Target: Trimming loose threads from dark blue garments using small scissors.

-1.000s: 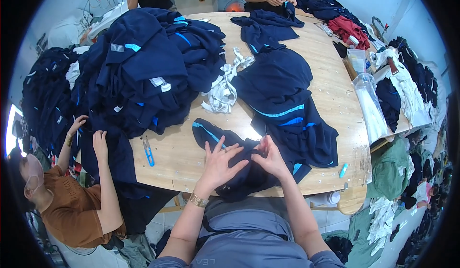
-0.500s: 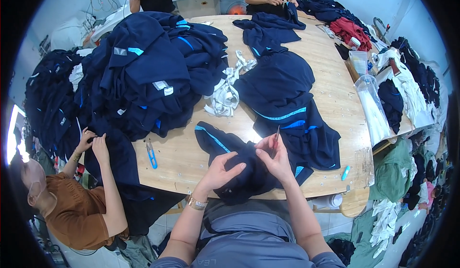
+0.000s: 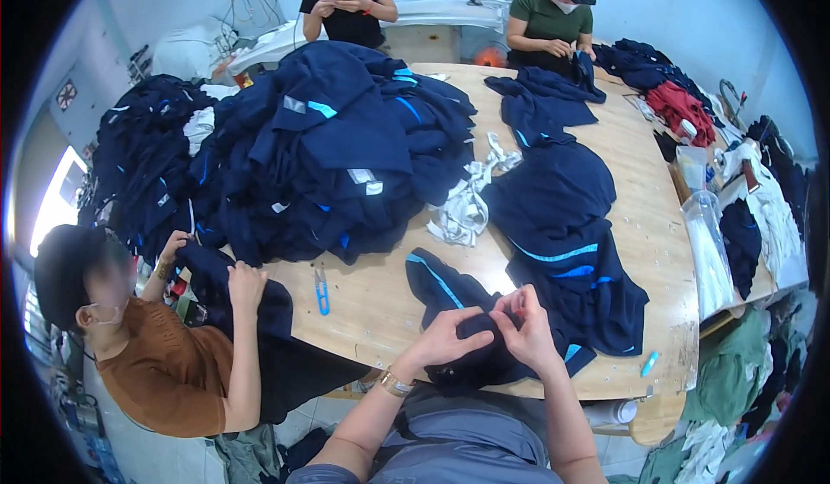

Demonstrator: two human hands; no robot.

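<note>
Evidently, I am at close fingertip work on the navy garment (image 3: 484, 366), bunched at the near edge of the table (image 3: 370, 328); my right hand (image 3: 524, 321) has thumb and finger pinched together over the cloth, though what sits between them is too small to tell; my left hand (image 3: 445, 342) curves across it, and I cannot tell whether it grips; the next move, I judge, calls for steady cloth and small right-hand motions; a larger navy heap (image 3: 560, 185) crowds the far right; bare wood toward the blue snips (image 3: 322, 294) leaves room left.
</note>
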